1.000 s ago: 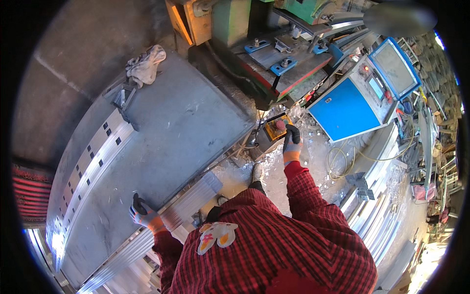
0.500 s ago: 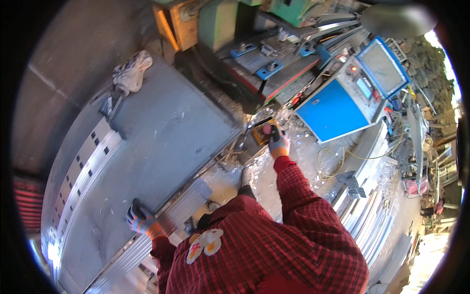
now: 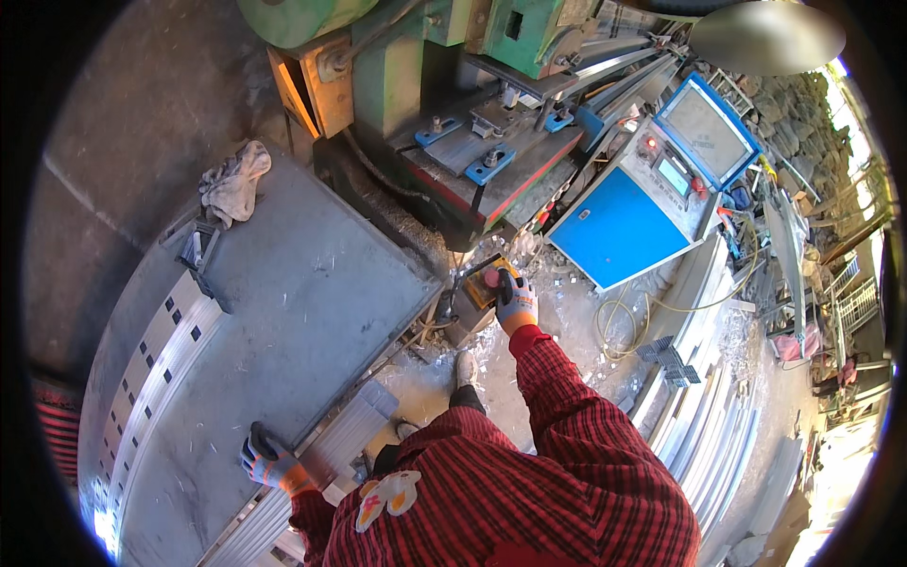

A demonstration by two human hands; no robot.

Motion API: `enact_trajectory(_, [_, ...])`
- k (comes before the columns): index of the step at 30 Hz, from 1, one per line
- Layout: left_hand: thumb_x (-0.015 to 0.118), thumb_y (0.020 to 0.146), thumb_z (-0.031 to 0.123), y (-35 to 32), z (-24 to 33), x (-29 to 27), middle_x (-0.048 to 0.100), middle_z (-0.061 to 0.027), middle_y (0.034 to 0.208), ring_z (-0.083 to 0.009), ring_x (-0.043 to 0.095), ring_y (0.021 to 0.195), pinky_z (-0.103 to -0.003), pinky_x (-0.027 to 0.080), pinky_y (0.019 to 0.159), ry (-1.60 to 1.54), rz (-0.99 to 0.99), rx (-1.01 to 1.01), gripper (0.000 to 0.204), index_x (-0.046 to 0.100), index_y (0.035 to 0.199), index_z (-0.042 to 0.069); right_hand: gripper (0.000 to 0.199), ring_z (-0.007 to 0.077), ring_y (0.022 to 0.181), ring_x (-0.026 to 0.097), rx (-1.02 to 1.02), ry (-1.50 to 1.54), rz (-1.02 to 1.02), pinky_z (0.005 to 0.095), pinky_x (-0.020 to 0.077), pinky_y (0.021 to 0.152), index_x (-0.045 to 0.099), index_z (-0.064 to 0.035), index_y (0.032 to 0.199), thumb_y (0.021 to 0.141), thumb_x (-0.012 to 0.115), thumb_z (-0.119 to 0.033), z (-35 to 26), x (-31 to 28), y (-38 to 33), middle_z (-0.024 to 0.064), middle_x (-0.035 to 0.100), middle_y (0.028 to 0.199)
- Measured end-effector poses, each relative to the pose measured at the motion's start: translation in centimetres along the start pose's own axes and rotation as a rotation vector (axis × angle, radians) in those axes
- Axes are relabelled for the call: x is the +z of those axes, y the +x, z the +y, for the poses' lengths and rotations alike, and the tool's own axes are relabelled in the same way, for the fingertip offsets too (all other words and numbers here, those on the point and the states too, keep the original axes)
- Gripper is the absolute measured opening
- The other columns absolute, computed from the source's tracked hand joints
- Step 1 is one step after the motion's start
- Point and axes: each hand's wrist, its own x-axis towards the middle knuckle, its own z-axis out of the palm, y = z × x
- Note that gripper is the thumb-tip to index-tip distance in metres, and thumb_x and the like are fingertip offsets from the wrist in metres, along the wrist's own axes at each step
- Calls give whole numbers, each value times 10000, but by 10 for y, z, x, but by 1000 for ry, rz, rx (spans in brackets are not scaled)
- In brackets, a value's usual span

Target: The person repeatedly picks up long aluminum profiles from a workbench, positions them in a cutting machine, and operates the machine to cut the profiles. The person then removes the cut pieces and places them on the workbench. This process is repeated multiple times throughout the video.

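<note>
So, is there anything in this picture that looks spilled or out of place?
Yes: small shiny scraps lie scattered over the floor, between the right hand and the blue cabinet, like spilled offcuts. Also, a crumpled pale cloth looks dropped at the far end of the grey table.

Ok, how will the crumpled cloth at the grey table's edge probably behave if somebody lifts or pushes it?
The crumpled cloth probably sags when lifted, since it lies in loose folds. It is likely light for its size, looking like bunched fabric. Rolling seems unlikely, because it rests as an uneven heap.
</note>
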Motion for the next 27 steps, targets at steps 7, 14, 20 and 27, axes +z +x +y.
enact_trajectory(7, [648, 875, 156, 1, 6, -5, 695, -101, 1052, -318, 637, 970, -439, 497, 860, -39, 14, 23, 232, 745, 1079, 100, 588, 416, 1078, 611, 11, -141, -112, 495, 490, 941, 471, -258, 1445, 882, 641, -255, -13, -16, 0, 188, 616, 1250])
enact_trajectory(14, [643, 880, 160, 0, 1, 1, 691, -104, 1061, -326, 631, 979, -451, 488, 869, -57, 41, 7, 226, 743, 1078, 116, 556, 409, 1075, 617, -16, -131, -223, 493, 491, 933, 480, -264, 1438, 901, 624, -280, -7, -27, 13, 204, 687, 1098])
enact_trajectory(20, [629, 880, 168, 1, 5, -3, 689, -88, 1096, -319, 621, 1019, -448, 475, 908, -43, -14, -30, 250, 727, 1109, 144, 382, 431, 1028, 636, 17, -131, -198, 499, 514, 888, 592, -188, 1288, 909, 602, -238, -23, -42, 18, 222, 681, 1101])
enact_trajectory(27, [630, 868, 123, 1, 8, -8, 678, -109, 1094, -336, 614, 1009, -451, 468, 896, -105, -4, -26, 249, 721, 1100, 121, 343, 390, 1012, 575, -414, 417, 293, 454, 464, 890, 637, -89, 1193, 851, 644, -65, -110, -29, -18, 172, 622, 1075])
